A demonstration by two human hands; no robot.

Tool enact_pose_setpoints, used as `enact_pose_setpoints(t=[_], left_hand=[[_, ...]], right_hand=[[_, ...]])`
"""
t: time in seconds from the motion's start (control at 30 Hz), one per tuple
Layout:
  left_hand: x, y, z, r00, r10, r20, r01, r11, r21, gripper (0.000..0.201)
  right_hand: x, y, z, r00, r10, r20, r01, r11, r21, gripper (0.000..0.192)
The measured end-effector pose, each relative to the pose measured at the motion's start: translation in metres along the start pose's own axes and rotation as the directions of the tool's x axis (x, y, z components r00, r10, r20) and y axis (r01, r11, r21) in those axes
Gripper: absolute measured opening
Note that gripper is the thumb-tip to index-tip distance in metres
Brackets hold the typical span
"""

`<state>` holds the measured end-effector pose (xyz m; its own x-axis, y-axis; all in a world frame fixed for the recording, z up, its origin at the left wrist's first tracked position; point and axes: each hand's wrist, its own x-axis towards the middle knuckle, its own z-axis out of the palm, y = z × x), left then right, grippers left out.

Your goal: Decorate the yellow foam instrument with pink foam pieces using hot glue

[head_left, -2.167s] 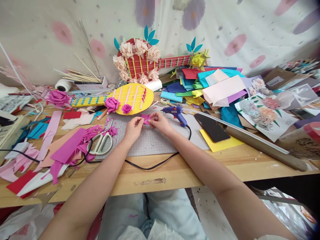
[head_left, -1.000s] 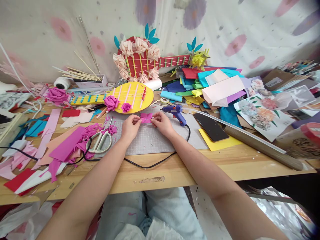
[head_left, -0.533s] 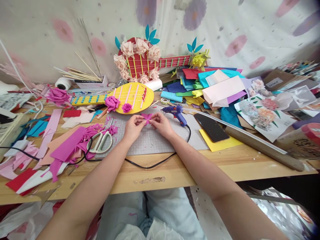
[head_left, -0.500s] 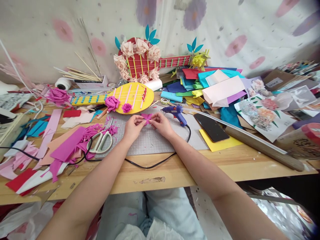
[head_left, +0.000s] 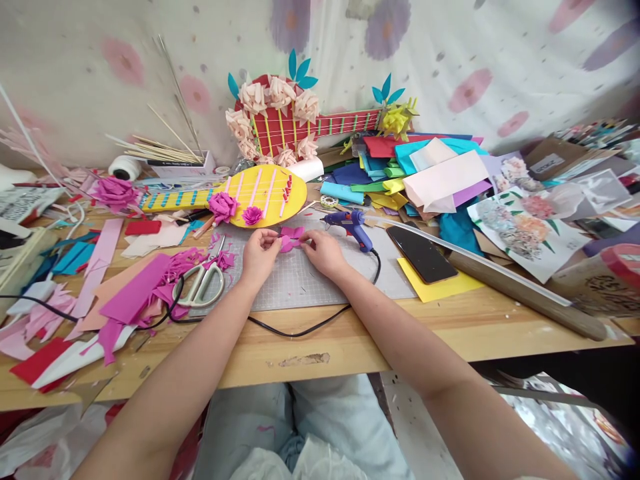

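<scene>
On the grey mat [head_left: 310, 280] mid-table, left hand [head_left: 259, 255] and right hand [head_left: 320, 252] pinch a pink paper flower [head_left: 290, 238] between them, apparently shaping petals; glueing with the nearby glue gun [head_left: 351, 225] likely comes next.

Bright, even light; soft shadows; edges warped.

Backdrop: pale fabric sheet [head_left: 500, 53] printed with pink and purple flowers, hung across the far side behind the table; even, soft daylight, no hard shadows. Furniture: light wooden table [head_left: 310, 347], near edge chipped at the middle, its top heaped with coloured paper on the far right and offcuts on the left; grey cutting mat [head_left: 300, 283] at the centre. Floor: partly seen below the near right edge, pale and littered with scraps [head_left: 425, 427].
</scene>
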<state>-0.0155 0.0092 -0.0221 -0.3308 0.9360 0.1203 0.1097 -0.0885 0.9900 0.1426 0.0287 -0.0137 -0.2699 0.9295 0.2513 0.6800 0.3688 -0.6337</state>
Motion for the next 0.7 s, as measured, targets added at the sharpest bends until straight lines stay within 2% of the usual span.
enact_pose_setpoints(t=[0.13, 0.2, 0.3, 0.33, 0.4, 0.43, 0.47, 0.5, 0.53, 0.57, 0.63, 0.7], left_hand=[[0.001, -0.003, -0.001, 1.000, 0.009, -0.006, -0.009, 1.000, -0.024, 0.016], [0.001, -0.004, -0.002, 1.000, 0.014, -0.005, -0.014, 0.999, -0.037, 0.016], [0.001, -0.003, -0.003, 1.000, 0.008, 0.004, -0.008, 0.998, -0.058, 0.016], [0.001, -0.003, -0.003, 1.000, 0.001, 0.005, -0.001, 0.998, -0.064, 0.017], [0.000, -0.001, -0.002, 1.000, -0.018, 0.003, 0.018, 0.997, -0.073, 0.019], [-0.001, 0.001, -0.002, 1.000, -0.029, 0.000, 0.029, 0.997, -0.076, 0.021], [-0.001, 0.001, -0.002, 0.999, -0.042, -0.002, 0.041, 0.996, -0.079, 0.023], [-0.002, 0.002, -0.001, 0.998, -0.055, -0.004, 0.055, 0.995, -0.082, 0.025], [-0.002, 0.003, -0.001, 0.998, -0.066, -0.005, 0.065, 0.994, -0.085, 0.027], [-0.002, 0.003, -0.001, 0.997, -0.074, -0.005, 0.073, 0.993, -0.087, 0.029], [-0.002, 0.004, -0.001, 0.997, -0.082, -0.008, 0.081, 0.992, -0.092, 0.032], [-0.003, 0.005, -0.001, 0.996, -0.086, -0.008, 0.085, 0.992, -0.094, 0.034]], right_hand=[[-0.002, -0.003, -0.007, 0.999, -0.031, 0.007, 0.032, 0.996, -0.085, 0.016], [-0.004, -0.002, -0.018, 0.999, -0.030, 0.034, 0.033, 0.996, -0.084, 0.016], [-0.008, 0.004, -0.053, 0.978, -0.010, 0.207, 0.014, 1.000, -0.018, 0.018], [-0.010, 0.008, -0.068, 0.951, 0.005, 0.308, -0.013, 1.000, 0.024, 0.020], [-0.015, 0.017, -0.100, 0.862, 0.055, 0.504, -0.112, 0.990, 0.082, 0.029], [-0.018, 0.023, -0.114, 0.816, 0.103, 0.569, -0.174, 0.982, 0.072, 0.034], [-0.019, 0.028, -0.126, 0.791, 0.173, 0.586, -0.232, 0.972, 0.025, 0.038], [-0.020, 0.033, -0.134, 0.787, 0.249, 0.565, -0.266, 0.963, -0.054, 0.042], [-0.019, 0.039, -0.137, 0.809, 0.317, 0.495, -0.286, 0.948, -0.139, 0.045], [-0.018, 0.044, -0.136, 0.851, 0.362, 0.380, -0.303, 0.930, -0.209, 0.047], [-0.012, 0.053, -0.123, 0.931, 0.337, 0.137, -0.300, 0.925, -0.234, 0.048], [-0.005, 0.059, -0.101, 0.970, 0.242, 0.016, -0.236, 0.958, -0.163, 0.045]])
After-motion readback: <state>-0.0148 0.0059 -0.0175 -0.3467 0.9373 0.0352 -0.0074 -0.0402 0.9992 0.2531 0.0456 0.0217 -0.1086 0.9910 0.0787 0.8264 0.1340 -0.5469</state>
